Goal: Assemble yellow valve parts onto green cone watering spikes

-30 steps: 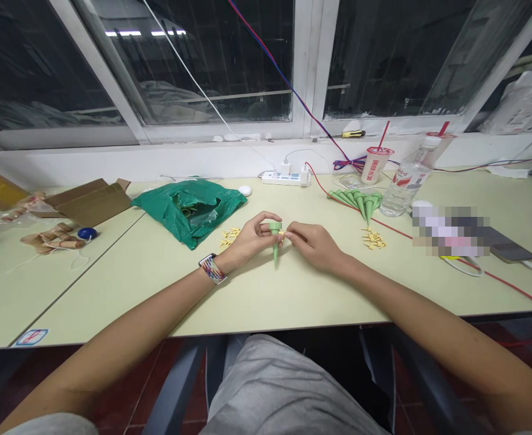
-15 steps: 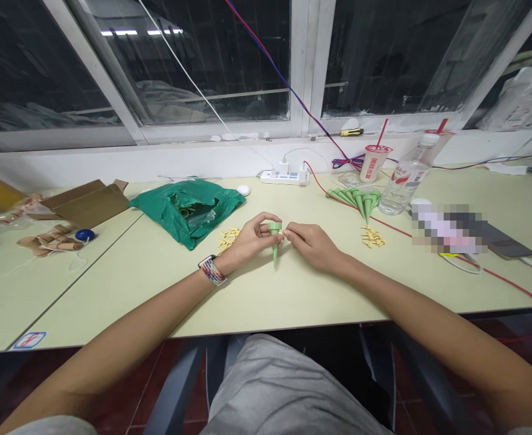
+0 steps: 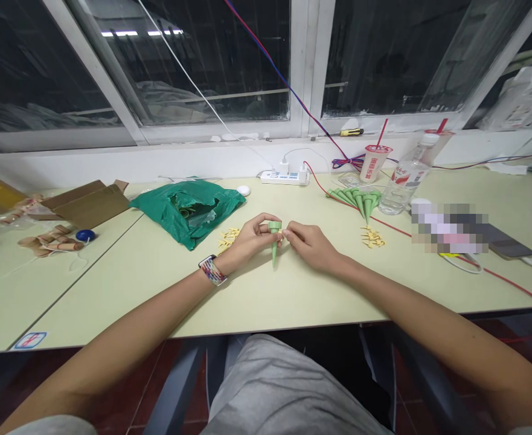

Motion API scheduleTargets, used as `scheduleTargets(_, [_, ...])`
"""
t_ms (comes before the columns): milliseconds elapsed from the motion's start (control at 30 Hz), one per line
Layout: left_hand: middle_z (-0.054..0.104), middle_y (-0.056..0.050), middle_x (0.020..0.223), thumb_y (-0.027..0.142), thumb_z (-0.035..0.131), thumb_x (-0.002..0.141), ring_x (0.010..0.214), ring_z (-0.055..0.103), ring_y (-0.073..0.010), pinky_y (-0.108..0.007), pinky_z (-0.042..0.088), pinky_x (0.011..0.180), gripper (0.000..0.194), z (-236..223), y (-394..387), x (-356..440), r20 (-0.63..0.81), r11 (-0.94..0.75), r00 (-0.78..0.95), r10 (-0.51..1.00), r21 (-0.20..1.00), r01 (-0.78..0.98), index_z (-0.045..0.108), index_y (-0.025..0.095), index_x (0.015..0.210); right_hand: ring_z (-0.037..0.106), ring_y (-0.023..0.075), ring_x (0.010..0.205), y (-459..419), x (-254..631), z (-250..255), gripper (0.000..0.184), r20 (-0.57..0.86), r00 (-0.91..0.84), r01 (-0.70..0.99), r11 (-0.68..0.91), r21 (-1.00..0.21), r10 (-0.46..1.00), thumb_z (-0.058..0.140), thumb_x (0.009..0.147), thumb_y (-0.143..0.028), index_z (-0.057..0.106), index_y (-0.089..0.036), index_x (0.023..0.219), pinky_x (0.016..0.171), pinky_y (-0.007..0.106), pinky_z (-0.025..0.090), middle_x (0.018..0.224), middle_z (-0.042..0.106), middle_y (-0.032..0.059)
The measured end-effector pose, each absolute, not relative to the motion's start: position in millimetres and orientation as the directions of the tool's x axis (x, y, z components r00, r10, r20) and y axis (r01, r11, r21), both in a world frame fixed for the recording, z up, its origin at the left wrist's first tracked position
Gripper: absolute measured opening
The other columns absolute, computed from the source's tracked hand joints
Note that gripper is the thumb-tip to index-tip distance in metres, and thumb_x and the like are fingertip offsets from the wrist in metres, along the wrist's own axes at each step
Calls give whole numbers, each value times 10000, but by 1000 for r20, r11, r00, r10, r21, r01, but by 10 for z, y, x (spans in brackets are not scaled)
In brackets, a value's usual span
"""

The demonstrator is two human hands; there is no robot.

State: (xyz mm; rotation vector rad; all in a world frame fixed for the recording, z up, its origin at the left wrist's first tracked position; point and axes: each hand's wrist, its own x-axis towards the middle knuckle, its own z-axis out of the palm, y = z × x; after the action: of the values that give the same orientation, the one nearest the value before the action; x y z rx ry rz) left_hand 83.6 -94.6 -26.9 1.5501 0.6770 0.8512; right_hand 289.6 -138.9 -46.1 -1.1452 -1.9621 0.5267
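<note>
Green paper cone [image 3: 275, 243], tip down, hangs over the pale laminate table [image 3: 125, 296], its wide end pinched by the curled fingers of the left hand [image 3: 247, 239]. The right hand [image 3: 313, 245] grips the rim too, fingertips closed. Crinkled yellow strips [image 3: 228, 239] lie at nine o'clock, more cones [image 3: 355, 202] at two.

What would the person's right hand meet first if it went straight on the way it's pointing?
The right hand would meet the green cone in the left hand; its fingertips may already touch it, depth being unclear.
</note>
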Motion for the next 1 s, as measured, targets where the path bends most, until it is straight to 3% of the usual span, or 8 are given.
scheduleTargets(133, [707, 5, 791, 372, 905, 792, 766, 727, -167, -317, 561, 790, 457, -276, -943, 839, 170, -180, 557, 813, 983, -37, 637, 191, 1115, 541, 158, 714, -1397, 2906, -448, 295, 475, -302, 582, 555, -594, 826, 458, 1103, -375, 546, -230, 863, 689, 290, 337, 788, 626, -10])
scheduleTargets(300, [706, -1, 819, 365, 924, 762, 778, 730, -175, -311, 562, 771, 491, -274, -954, 849, 186, -202, 509, 840, 979, -23, 632, 192, 1116, 519, 148, 615, -1390, 2889, -448, 398, 344, -263, 438, 429, -790, 902, 426, 1111, -433, 478, -233, 771, 642, 281, 352, 642, 546, -40])
scheduleTargets(433, [687, 8, 825, 362, 904, 787, 758, 694, -145, -297, 546, 764, 414, -278, -952, 856, 108, -69, 565, 818, 994, -89, 639, 191, 1055, 520, 153, 683, -1381, 2910, -472, 317, 437, -283, 540, 518, -663, 854, 474, 1096, -414, 527, -228, 845, 672, 289, 329, 754, 606, -20])
scheduleTargets(500, [686, 9, 830, 355, 907, 783, 756, 689, -143, -300, 545, 766, 411, -280, -951, 860, 122, -88, 563, 818, 992, -87, 640, 193, 1052, 513, 156, 699, -1376, 2918, -475, 320, 456, -294, 555, 538, -634, 840, 461, 1100, -405, 523, -228, 840, 681, 293, 323, 765, 595, -18])
scheduleTargets(700, [709, 3, 837, 385, 923, 768, 754, 707, -152, -304, 555, 759, 487, -284, -943, 859, 182, -195, 510, 841, 980, -29, 626, 194, 1102, 510, 149, 605, -1386, 2876, -460, 391, 322, -260, 402, 405, -821, 910, 428, 1101, -443, 474, -235, 773, 643, 286, 354, 648, 549, -42])
scheduleTargets(867, [736, -13, 833, 411, 907, 794, 795, 733, -177, -326, 573, 798, 498, -281, -943, 841, 173, -210, 522, 835, 978, 12, 617, 195, 1136, 550, 164, 751, -1393, 2900, -474, 249, 500, -274, 588, 555, -589, 821, 470, 1097, -363, 583, -225, 923, 706, 298, 348, 865, 648, 4])
scheduleTargets(1000, [725, -15, 857, 422, 895, 805, 797, 737, -182, -333, 582, 798, 493, -294, -940, 847, 199, -247, 527, 826, 969, 22, 605, 196, 1133, 567, 166, 774, -1369, 2929, -475, 285, 494, -296, 574, 566, -591, 817, 439, 1112, -345, 587, -222, 901, 716, 294, 360, 854, 647, 4])
